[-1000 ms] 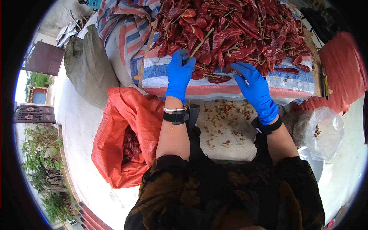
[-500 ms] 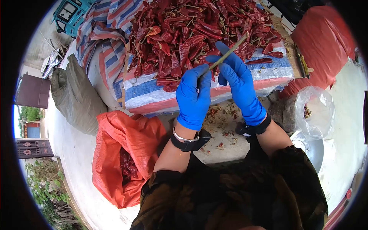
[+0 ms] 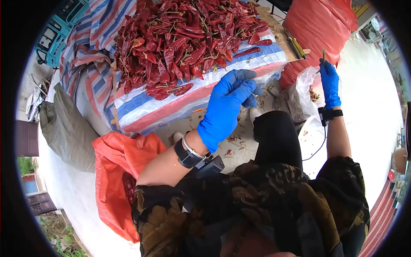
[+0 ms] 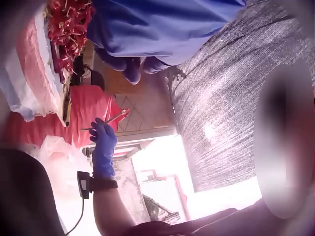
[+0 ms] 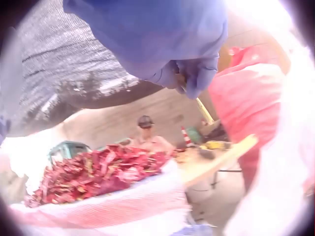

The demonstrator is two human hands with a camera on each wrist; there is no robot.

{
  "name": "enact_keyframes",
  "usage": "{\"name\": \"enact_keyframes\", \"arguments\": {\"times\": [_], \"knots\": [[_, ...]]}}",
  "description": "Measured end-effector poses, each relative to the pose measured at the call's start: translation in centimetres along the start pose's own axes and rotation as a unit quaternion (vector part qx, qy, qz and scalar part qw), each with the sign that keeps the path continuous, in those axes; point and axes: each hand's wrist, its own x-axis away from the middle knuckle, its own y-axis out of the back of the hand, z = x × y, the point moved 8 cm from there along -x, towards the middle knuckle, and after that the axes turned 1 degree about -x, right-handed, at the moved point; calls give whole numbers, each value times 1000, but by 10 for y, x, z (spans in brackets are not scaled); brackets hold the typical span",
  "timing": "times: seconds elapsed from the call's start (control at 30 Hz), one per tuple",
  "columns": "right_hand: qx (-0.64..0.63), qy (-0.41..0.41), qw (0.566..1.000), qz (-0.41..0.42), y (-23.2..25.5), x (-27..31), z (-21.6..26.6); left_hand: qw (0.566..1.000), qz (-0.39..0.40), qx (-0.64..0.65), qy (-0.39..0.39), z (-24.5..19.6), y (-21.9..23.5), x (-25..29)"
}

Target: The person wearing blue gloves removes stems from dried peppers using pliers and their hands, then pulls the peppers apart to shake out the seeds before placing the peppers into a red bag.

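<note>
My right hand (image 3: 330, 85), in a blue glove, is out at the right of the head view and pinches a thin greenish stem (image 3: 324, 55). The left wrist view shows the same stem (image 4: 114, 118) crossing the fingers of that hand (image 4: 104, 147). My left hand (image 3: 227, 105), also blue-gloved, hangs in the air in front of the striped sheet (image 3: 150, 113), its fingers bent inward; whether anything lies between them cannot be made out. Dried red chillies (image 3: 180, 43) form a heap on the sheet, beyond the left hand.
An orange-red sack (image 3: 111, 171) with chillies inside stands at the lower left, a grey-green sack (image 3: 68, 128) beyond it. At the right are a large red sack (image 3: 319, 30), a clear plastic bag (image 3: 305, 83) and a yellow-handled tool (image 3: 297, 48). Scraps litter the floor (image 3: 244, 150).
Both hands were together at the stem half a second ago. The right hand has swung far right with the stem, while the left hand has let go of it. The head view has turned right.
</note>
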Motion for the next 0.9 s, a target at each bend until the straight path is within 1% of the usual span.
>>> {"name": "enact_keyframes", "arguments": {"times": [0.03, 0.1, 0.17, 0.2, 0.23, 0.27, 0.3, 0.37, 0.4, 0.43, 0.47, 0.5, 0.53, 0.6, 0.63, 0.7, 0.77, 0.8, 0.83, 0.87, 0.9], "knots": [[108, -50, 993, 24, 8, -1, -34, 1000, 5, 26, 4, 1, -3, 1], [208, -26, 974, 82, 10, 7, -103, 998, 10, 54, 9, 4, -4, 4], [260, -40, 961, 82, 6, 10, -125, 996, -7, 89, -12, 6, 6, 7], [241, -31, 967, 77, 2, 11, -104, 996, -5, 90, -11, 13, 13, 7], [220, 6, 973, 65, -7, 10, -80, 996, -31, 83, -28, 21, 26, 7], [158, -6, 983, 89, -23, 6, -56, 994, -57, 77, -44, 32, 41, 5], [97, -19, 988, 115, -41, 1, -30, 994, -58, 82, -41, 48, 53, 2], [97, 53, 984, 140, -83, -13, 25, 988, -120, -63, -79, 70, 83, -2], [57, 86, 982, 158, -105, -16, 55, 988, -123, -54, -76, 78, 90, -7], [17, 118, 977, 178, -127, -18, 82, 986, -114, -98, -76, 83, 94, -14], [48, 140, 969, 200, -149, -18, 102, 982, -105, -141, -74, 87, 95, -18], [76, 163, 959, 219, -170, -19, 116, 982, -109, -135, -71, 89, 98, -22], [78, 165, 958, 223, -187, -21, 119, 982, -97, -137, -82, 87, 98, -27], [110, 317, 921, 198, -213, -10, 138, 983, -87, -136, -90, 82, 102, -33], [111, 317, 920, 203, -221, -10, 134, 983, -92, -133, -93, 77, 104, -35], [197, 262, 912, 247, -240, -12, 118, 982, -102, -128, -97, 69, 111, -38], [205, 270, 908, 247, -242, -12, 117, 984, -113, -93, -105, 64, 119, -41], [185, 268, 917, 232, -235, -11, 123, 975, -124, -138, -121, 61, 125, -43], [164, 266, 925, 218, -228, -8, 129, 975, -126, -137, -120, 63, 128, -45], [152, 247, 936, 201, -219, -6, 132, 967, -144, -161, -137, 61, 132, -45], [157, 245, 938, 189, -211, -7, 139, 957, -162, -186, -153, 58, 135, -44]]}}
